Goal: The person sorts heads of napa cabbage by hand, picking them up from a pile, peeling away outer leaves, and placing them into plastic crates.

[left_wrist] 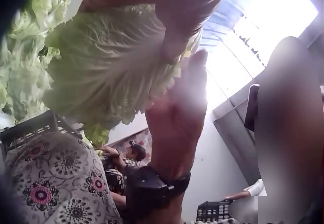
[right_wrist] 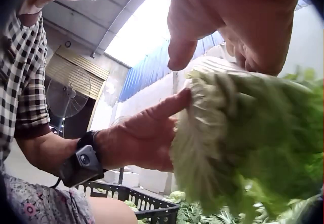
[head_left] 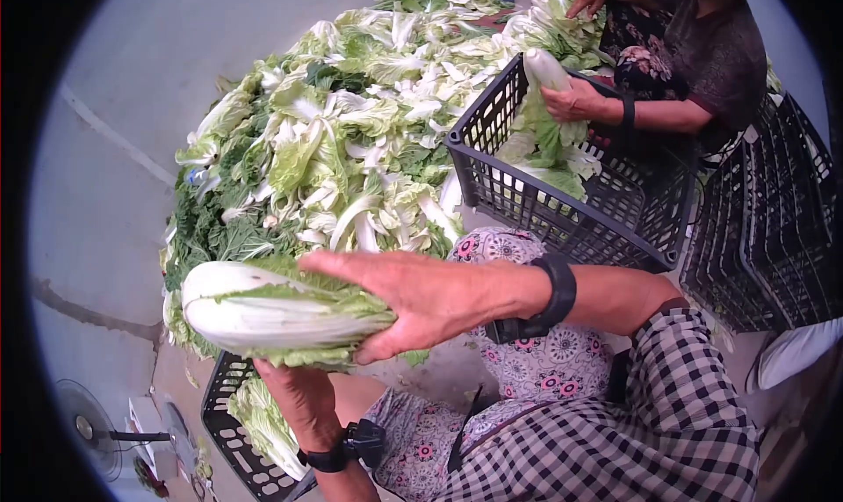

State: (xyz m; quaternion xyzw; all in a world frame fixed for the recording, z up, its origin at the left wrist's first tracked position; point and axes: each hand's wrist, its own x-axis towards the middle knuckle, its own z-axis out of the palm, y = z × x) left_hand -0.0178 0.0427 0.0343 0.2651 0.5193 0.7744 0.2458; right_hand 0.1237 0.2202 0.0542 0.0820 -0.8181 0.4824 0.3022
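Observation:
A napa cabbage (head_left: 263, 313) with a thick white base and pale green leaves lies across both hands in the head view, its base toward the left. From above, the right hand (head_left: 417, 300) grips its leafy end, thumb and fingers spread to either side. Underneath, the left hand (head_left: 299, 401) holds it, most of its fingers hidden behind the leaves. The right wrist view shows the left hand's thumb (right_wrist: 174, 102) lying against an outer leaf (right_wrist: 200, 143). In the left wrist view the broad leaf (left_wrist: 111, 62) hangs between both hands.
A large heap of cabbage leaves (head_left: 351, 133) covers the floor ahead. One black crate (head_left: 215, 405) holding a cabbage stands below the hands. Another person holds a cabbage (head_left: 544, 67) over a second crate (head_left: 562, 216). Stacked crates (head_left: 755, 230) stand right; a fan (head_left: 83, 427) stands lower left.

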